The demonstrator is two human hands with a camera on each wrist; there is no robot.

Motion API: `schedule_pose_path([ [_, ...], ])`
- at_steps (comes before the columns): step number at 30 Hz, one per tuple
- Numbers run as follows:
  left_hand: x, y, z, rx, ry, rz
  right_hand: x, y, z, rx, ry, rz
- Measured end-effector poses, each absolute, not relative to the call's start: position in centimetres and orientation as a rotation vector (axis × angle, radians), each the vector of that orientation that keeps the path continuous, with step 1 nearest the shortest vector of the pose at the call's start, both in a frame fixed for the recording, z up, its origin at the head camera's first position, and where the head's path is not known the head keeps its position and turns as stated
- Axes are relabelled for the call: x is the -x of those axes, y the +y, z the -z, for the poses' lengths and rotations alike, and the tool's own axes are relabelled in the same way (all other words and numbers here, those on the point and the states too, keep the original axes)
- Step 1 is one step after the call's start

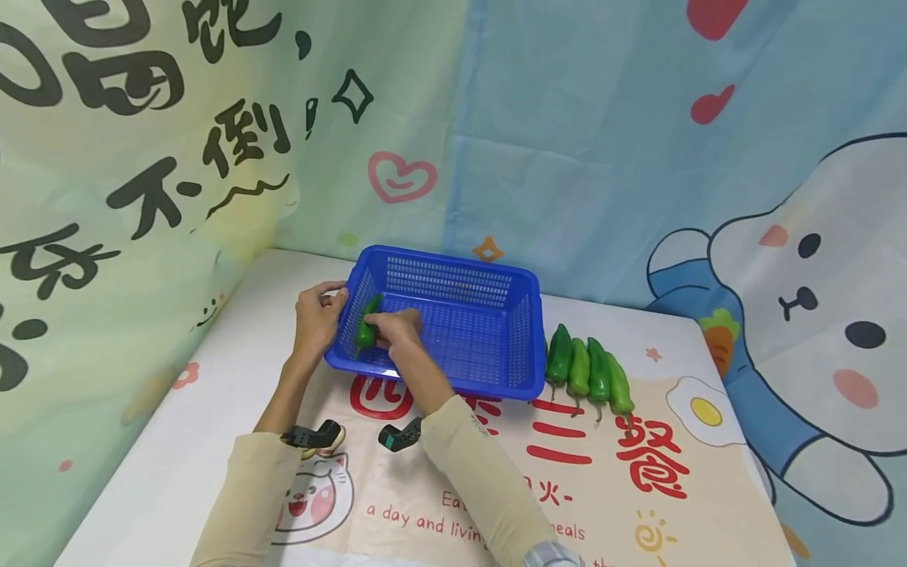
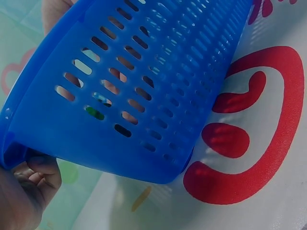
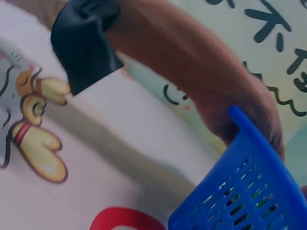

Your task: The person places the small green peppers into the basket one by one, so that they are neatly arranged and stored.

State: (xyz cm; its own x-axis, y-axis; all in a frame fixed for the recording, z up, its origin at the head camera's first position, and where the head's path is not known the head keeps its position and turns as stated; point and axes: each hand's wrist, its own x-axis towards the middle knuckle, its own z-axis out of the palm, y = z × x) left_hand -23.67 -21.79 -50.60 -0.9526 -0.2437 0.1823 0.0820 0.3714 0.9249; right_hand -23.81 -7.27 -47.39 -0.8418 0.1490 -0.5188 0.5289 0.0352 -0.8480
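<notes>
A blue plastic basket [image 1: 460, 391] with slotted walls stands on the table. My left hand [image 1: 317, 316] grips its left rim, and in the left wrist view the fingers [image 2: 48, 175] curl under the rim's edge. Inside the basket, near its left wall, my right hand [image 1: 400, 329] holds a green pepper [image 1: 365, 335] between thumb and fingers. The pepper stands lengthwise along that wall, its far tip leaning toward the back. A bit of green [image 2: 95, 113] shows through the slots in the left wrist view. From the right wrist view, the basket wall [image 3: 230, 191] hides most of the right hand.
Several green peppers [image 1: 598, 376] lie side by side just right of the basket, stems toward the front. A printed beige mat [image 1: 397, 492] covers the front of the white table [image 1: 170, 449]. Cartoon-printed cloth [image 1: 567, 157] hangs behind and at the left.
</notes>
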Motion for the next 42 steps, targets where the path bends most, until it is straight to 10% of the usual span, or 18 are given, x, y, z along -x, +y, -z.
schedule_pose_path([
  [42, 23.5, -21.5, 50.4, -0.175, -2.348, 1.6, 23.5, -3.8, 47.1, -0.641, 2.14, 1.747],
])
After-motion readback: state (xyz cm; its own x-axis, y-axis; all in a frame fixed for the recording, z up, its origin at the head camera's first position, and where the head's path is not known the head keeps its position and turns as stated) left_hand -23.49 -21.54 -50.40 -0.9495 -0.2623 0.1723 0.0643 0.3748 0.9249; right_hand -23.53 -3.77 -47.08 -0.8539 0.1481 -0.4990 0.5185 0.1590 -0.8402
